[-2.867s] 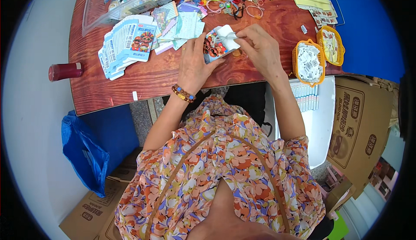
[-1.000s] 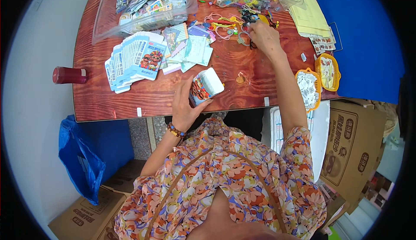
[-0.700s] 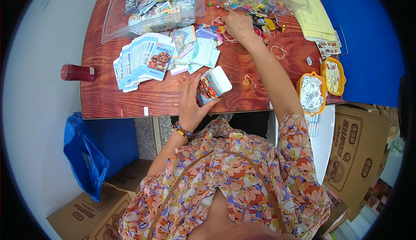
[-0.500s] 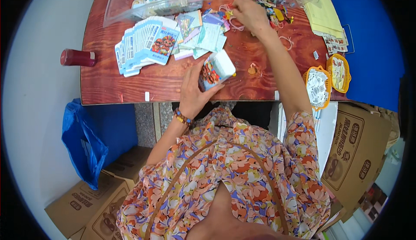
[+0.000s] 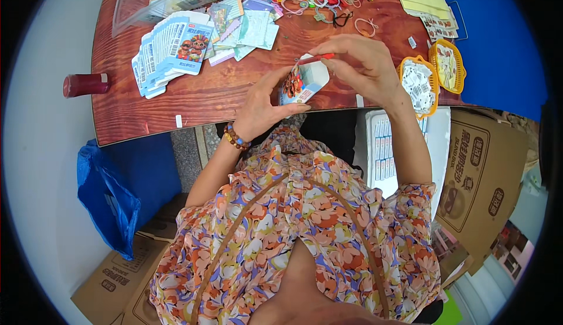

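My left hand [image 5: 258,107] is wrapped around a small blue-and-white cardboard box [image 5: 300,87] with cartoon figures on its side. The box is tilted, its white end toward my right hand [image 5: 370,70]. With fingers and thumb pinched at that end, my right hand holds a small red item [image 5: 327,56]; its exact kind is too small to make out. Flat, unfolded boxes of the same print [image 5: 170,52] lie fanned out to the left. Beside them is a loose pile of printed cards [image 5: 253,31].
Colourful elastic loops and trinkets [image 5: 305,0] are scattered at the far side. A clear plastic bin [image 5: 176,1] of cards stands far left, a dark red bottle [image 5: 85,85] lies left. Yellow baskets [image 5: 434,84] hold small packets at right. A white tray [image 5: 372,143] with small boxes sits below.
My right hand has come back from the far trinket pile to the box's end, now with a red item. The view has shifted, and the box is turned with its end facing right.
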A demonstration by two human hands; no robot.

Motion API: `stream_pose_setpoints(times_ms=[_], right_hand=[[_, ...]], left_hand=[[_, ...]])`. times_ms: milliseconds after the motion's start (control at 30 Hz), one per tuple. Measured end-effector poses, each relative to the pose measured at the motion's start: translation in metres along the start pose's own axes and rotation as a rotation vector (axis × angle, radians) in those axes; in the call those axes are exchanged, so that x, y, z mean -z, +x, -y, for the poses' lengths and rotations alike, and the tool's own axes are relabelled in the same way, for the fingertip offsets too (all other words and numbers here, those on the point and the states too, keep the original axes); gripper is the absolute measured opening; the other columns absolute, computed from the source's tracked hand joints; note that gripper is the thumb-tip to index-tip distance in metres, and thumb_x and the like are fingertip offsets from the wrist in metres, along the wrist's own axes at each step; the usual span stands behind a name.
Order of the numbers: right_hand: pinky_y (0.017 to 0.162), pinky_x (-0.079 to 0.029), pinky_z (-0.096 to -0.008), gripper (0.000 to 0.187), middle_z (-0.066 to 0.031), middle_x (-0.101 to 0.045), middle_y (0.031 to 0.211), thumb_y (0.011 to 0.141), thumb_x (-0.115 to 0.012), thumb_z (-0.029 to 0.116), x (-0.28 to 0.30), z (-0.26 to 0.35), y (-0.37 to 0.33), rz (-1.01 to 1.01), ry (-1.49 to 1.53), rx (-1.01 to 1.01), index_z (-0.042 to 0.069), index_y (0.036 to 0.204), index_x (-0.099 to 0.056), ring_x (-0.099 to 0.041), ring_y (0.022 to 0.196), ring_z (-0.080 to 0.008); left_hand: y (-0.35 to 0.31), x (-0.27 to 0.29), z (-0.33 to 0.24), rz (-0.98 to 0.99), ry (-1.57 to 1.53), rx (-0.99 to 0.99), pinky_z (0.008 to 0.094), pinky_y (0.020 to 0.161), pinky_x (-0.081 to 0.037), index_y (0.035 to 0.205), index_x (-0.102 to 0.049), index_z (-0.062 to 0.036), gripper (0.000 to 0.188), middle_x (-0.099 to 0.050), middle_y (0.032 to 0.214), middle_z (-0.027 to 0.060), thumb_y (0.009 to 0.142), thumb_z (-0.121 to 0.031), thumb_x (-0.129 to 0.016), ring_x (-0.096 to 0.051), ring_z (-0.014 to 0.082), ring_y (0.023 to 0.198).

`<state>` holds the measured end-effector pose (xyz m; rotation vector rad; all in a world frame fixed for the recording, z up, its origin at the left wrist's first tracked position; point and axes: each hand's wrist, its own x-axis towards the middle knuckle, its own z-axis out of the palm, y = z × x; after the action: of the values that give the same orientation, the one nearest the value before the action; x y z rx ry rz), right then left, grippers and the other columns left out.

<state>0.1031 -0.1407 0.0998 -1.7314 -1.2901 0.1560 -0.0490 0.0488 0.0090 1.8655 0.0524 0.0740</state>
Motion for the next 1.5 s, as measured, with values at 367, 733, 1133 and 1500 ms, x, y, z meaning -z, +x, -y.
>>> stream_pose_setpoints(times_ms=[367,733,1133,1500], right_hand=[[0.112,-0.037,-0.0526,0.018,-0.0012,-0.073,0.107,0.087,-0.068,0.011,-0.012,-0.009,-0.007,0.19,-0.153,0.138,0.008,0.105,-0.072,-0.07,0.095,-0.0217],[0.115,-0.029,-0.0525,0.025,-0.0079,-0.06,0.135,0.092,-0.06,0.007,0.0,-0.004,-0.027,0.238,-0.265,0.007,0.007,0.116,-0.066,-0.048,0.134,-0.0301],[0.083,-0.052,-0.0315,0.022,-0.0135,-0.072,0.105,0.095,-0.06,0.012,0.085,-0.035,-0.14,-0.368,-0.568,-0.849,-0.001,0.111,-0.068,-0.069,0.092,-0.0213],[0.098,-0.046,-0.0341,0.015,-0.0121,-0.064,0.127,0.088,-0.066,0.002,0.029,0.006,-0.087,-0.29,-0.348,-0.177,0.0,0.103,-0.07,-0.058,0.121,-0.0256]], left_hand=[[-0.002,-0.002,-0.012,0.011,0.003,0.073,0.0413,0.098,-0.047,0.135,-0.053,-0.0017,0.081,-0.062,0.126,0.0181,0.072,-0.041,-0.085,-0.061,0.0316,0.115],[0.004,-0.007,-0.011,-0.095,0.27,-0.075,0.0435,0.096,-0.047,0.135,-0.051,-0.0006,0.083,-0.061,0.121,0.0189,0.071,-0.04,-0.086,-0.059,0.0351,0.112],[0.015,-0.026,-0.019,-0.062,0.486,-0.296,0.0439,0.097,-0.046,0.146,-0.044,-0.0044,0.086,-0.051,0.129,0.0188,0.072,-0.022,-0.084,-0.053,0.0361,0.117],[0.039,-0.043,-0.03,-0.145,0.463,-0.322,0.0454,0.097,-0.045,0.143,-0.043,-0.0016,0.085,-0.052,0.126,0.0196,0.072,-0.022,-0.085,-0.051,0.0378,0.118]])
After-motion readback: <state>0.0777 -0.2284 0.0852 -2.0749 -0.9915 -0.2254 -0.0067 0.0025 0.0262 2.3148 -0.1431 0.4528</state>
